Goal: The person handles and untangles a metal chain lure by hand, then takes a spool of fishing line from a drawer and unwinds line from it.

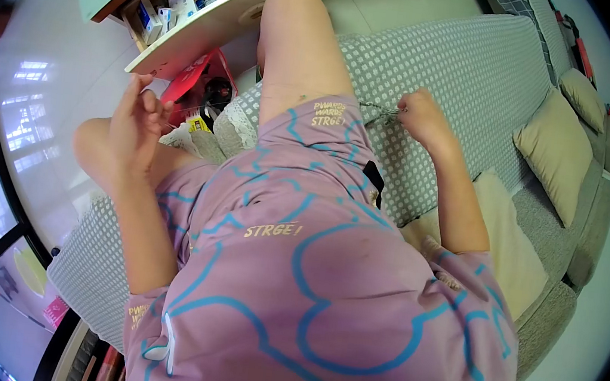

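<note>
My left hand [139, 126] is raised over the left knee, palm side showing. Its fingers are bent and pressed together, and whatever they pinch is too small to make out. On the right, my right hand [426, 121] is closed over the patterned sofa cover [440, 63], beside the right thigh. A thin dark cord-like thing [383, 114] sticks out of its fingers toward the thigh. Pink shorts and a pink shirt [267, 261] with blue lines lie between the two arms.
An opened drawer [223, 19] with small boxes is in front of the knees. Under it sits a red bag [196, 76] with dark items, near a yellow-labelled thing [197, 125]. Beige cushions [561, 156] lie on the sofa at right. Glossy floor tiles [47, 78] extend at left.
</note>
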Demonstrator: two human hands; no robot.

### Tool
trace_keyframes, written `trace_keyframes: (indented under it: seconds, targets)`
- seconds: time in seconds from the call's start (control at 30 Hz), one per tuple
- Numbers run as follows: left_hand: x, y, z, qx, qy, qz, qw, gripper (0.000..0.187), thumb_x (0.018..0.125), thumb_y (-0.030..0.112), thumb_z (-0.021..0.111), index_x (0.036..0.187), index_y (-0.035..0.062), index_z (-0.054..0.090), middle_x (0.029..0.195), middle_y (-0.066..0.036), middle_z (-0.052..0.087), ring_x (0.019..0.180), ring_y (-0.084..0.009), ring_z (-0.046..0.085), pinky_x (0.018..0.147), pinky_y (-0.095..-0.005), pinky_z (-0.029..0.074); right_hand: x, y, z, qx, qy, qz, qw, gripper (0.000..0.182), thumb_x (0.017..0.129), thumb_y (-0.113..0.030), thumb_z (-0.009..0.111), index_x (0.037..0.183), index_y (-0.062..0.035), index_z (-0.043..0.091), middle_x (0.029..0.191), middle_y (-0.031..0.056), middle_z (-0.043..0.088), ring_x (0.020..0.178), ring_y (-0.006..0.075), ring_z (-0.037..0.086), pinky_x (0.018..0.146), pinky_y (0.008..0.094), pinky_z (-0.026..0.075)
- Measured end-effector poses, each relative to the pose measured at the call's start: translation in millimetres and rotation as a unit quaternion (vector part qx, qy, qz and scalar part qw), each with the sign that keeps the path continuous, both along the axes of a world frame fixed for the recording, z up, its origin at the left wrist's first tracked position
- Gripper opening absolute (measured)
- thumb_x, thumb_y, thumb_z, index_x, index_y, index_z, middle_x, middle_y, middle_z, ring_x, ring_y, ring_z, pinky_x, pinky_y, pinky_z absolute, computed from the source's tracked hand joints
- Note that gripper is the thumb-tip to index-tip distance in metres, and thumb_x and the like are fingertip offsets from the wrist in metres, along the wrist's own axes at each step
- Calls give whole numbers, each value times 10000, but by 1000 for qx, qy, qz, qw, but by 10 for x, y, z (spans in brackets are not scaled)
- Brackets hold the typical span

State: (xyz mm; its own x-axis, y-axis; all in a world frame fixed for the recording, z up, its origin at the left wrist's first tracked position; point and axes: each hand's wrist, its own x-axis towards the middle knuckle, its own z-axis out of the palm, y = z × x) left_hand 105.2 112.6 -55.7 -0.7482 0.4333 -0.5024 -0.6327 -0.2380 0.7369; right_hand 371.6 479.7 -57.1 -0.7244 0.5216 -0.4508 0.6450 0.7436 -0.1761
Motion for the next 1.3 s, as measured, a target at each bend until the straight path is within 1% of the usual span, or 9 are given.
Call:
trace_keyframes:
  seconds: [0.23,0.5,0.6,0.77,0.87,0.97,1.07,1.17,1.3]
  targets:
    - [-191,-509,267,139,26,61,988,243,1012,200,517,1067,-28,579,669,-7,364,603,-109,349,652,-244,422,47,-25,501,-296,85,-162,938,224,933,-228,589,855,-31,662,665,-12,553,626,63,528,554,246,442]
    - [-124,-1293,691,191,133,107,967,284,1034,237,460,1070,-23,568,678,-9,346,583,-95,303,569,-232,326,-258,-338,1002,-384,359,-194,828,213,955,-249,576,983,-58,665,724,-19,581,619,15,496,417,159,289]
    - [51,-1724,774,145,168,155,963,288,1032,243,466,1064,-22,571,672,-9,337,575,-96,289,550,-233,300,-397,-375,902,-461,419,-227,749,220,988,-220,537,1054,-35,638,667,-15,555,504,38,491,373,159,283]
    - [580,-2627,649,65,158,237,956,258,1033,222,464,1042,-6,585,638,-2,336,550,-93,295,533,-237,296,-609,-794,864,-441,392,-225,775,221,1001,-221,519,1057,-34,623,583,-14,520,429,62,488,358,176,308]
    - [1110,-3017,447,-156,98,135,974,230,984,233,550,1037,14,598,616,-2,434,544,-95,390,573,-231,359,-659,-940,880,-442,394,-218,776,227,1007,-231,514,1050,-35,619,565,-12,511,413,66,482,354,181,314]
    - [1562,-2934,392,-320,-41,-181,929,276,919,242,647,1076,16,632,810,-49,641,748,-137,598,774,-259,477,-700,-984,895,-440,404,-209,774,224,1007,-232,516,1041,-37,620,565,-12,508,404,63,462,353,182,309]
    - [1670,-2769,405,-337,-24,-226,914,274,926,200,638,1123,8,641,1018,-85,677,963,-166,627,920,-297,463,-697,-954,973,-450,406,-193,772,216,1007,-228,516,1033,-41,622,558,-14,497,388,58,420,348,185,293]
    - [1376,-2628,238,-441,157,-25,883,263,946,160,605,1155,4,633,1096,-86,663,1048,-163,604,963,-298,438,-709,-910,1090,-446,409,-173,777,217,1009,-221,505,1008,-39,623,541,-17,473,364,47,348,335,189,259]
    - [799,-1430,604,-321,304,65,895,242,969,110,560,1173,-1,627,1110,-89,666,1068,-164,603,967,-295,443,-703,-855,1299,-462,411,-159,770,228,1015,-196,479,975,-18,616,524,-17,457,346,36,318,323,185,240]
